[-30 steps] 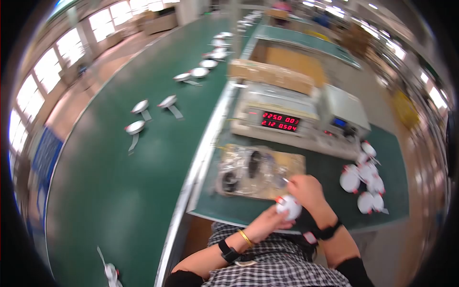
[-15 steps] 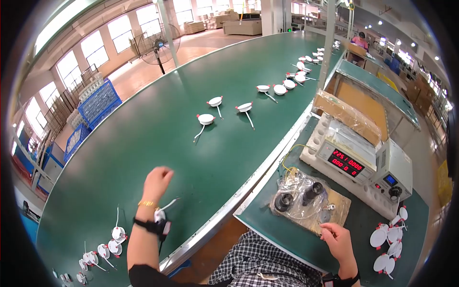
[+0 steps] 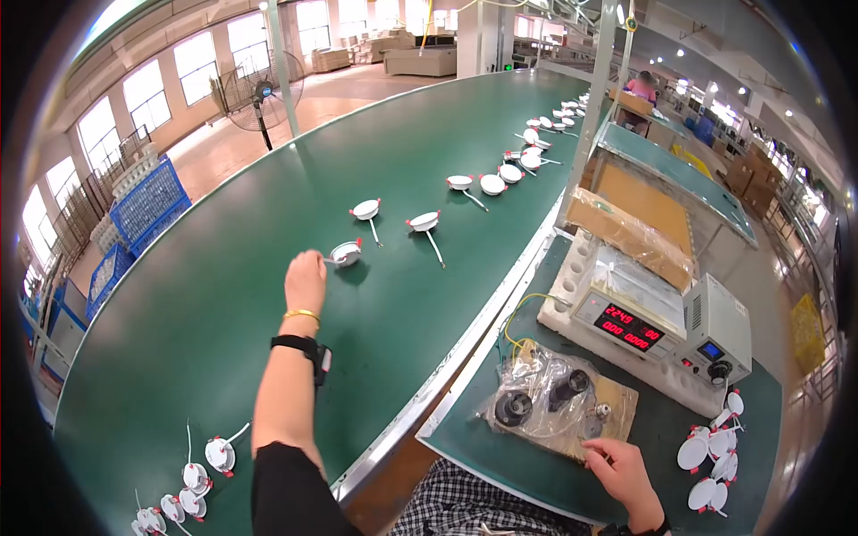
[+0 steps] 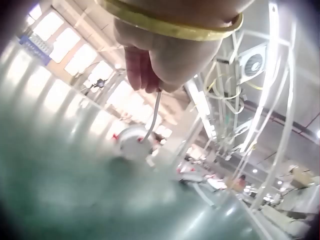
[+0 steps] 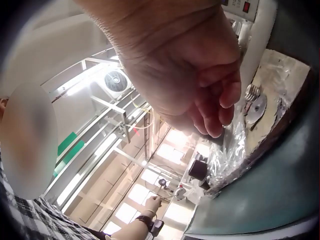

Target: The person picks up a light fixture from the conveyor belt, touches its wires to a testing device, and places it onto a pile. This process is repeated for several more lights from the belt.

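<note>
In the head view my left hand (image 3: 307, 284) reaches far over the green surface (image 3: 268, 357), its fingertips pinching the cable of a white round lamp (image 3: 346, 254). The left wrist view shows the white cable (image 4: 156, 112) running from the fingertips (image 4: 160, 89) down to the lamp (image 4: 134, 145). By the front edge of a plastic-wrapped board (image 3: 617, 420) is my right hand (image 3: 623, 475), fingers loosely bent around nothing. Two black round fittings (image 3: 513, 408) stand on that board. In the right wrist view the right hand (image 5: 185, 70) hangs beside the board (image 5: 280, 75).
Several white lamps (image 3: 423, 221) lie further along the green surface, others (image 3: 220, 454) at its near left. A meter with red digits (image 3: 629, 326) and a grey box with a dial (image 3: 718, 329) stand behind the board. More lamps (image 3: 692, 453) lie at the right. A metal rail (image 3: 456, 357) divides the surfaces.
The lamp first held in both hands at the board has left them. My left hand moved out left, then forward, and now pinches another lamp's cable. My right hand stays near the board.
</note>
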Demonstrator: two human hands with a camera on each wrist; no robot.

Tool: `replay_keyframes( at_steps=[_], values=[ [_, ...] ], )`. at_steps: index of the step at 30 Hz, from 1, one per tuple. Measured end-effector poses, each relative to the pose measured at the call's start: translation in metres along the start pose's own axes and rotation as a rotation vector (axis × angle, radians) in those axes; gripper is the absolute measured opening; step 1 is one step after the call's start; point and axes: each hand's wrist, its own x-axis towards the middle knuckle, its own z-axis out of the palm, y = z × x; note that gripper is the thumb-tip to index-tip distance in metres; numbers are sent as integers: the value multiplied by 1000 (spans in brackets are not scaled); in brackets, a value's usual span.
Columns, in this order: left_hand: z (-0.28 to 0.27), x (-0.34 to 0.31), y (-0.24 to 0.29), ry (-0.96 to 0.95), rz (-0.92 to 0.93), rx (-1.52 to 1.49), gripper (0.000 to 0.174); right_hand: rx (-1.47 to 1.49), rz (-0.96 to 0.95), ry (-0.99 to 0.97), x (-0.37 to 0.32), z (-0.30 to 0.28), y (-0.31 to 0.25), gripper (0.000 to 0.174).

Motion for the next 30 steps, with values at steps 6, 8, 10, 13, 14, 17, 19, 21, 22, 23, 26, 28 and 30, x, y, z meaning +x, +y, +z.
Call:
replay_keyframes(
  at_steps=[6, 8, 10, 13, 14, 17, 19, 21, 22, 23, 26, 28, 30],
  values=[
    [-181, 1, 105, -573, 142, -587, 15, -2, -426, -23, 33, 9, -34, 18],
    [-210, -21, 146, -835, 152, -808, 16, 54, -585, 9, 48, 21, -52, 21],
    [-223, -49, 189, -980, 237, -980, 17, 156, -569, -67, 49, 28, -65, 24],
    [-227, -82, 248, -1043, 363, -1137, 16, 248, -276, -332, 33, 18, -66, 28],
    [-222, -92, 263, -1029, 340, -1208, 18, 256, -292, -271, 24, 12, -60, 26],
    [-200, -117, 300, -1034, 238, -1444, 20, 363, -105, -144, 3, -5, -42, 26],
    [-193, -137, 321, -1042, 206, -1485, 21, 437, -128, -49, -8, -5, -29, 26],
    [-182, -154, 335, -979, 115, -1595, 21, 544, -25, 52, -19, -9, -27, 26],
    [-176, -162, 340, -1001, 108, -1612, 21, 549, -22, 62, -22, -9, -24, 26],
    [-173, -172, 345, -1009, 114, -1610, 21, 611, -15, 119, -24, -9, -21, 27],
    [-173, -183, 349, -970, 215, -1487, 26, 688, -18, 208, -28, -2, -9, 28],
    [-167, -187, 346, -916, 144, -1571, 28, 699, -38, 244, -28, -2, -6, 28],
    [-170, -192, 332, -1038, -41, -1636, 42, 792, -14, 395, -28, -7, -4, 29]
  ],
)
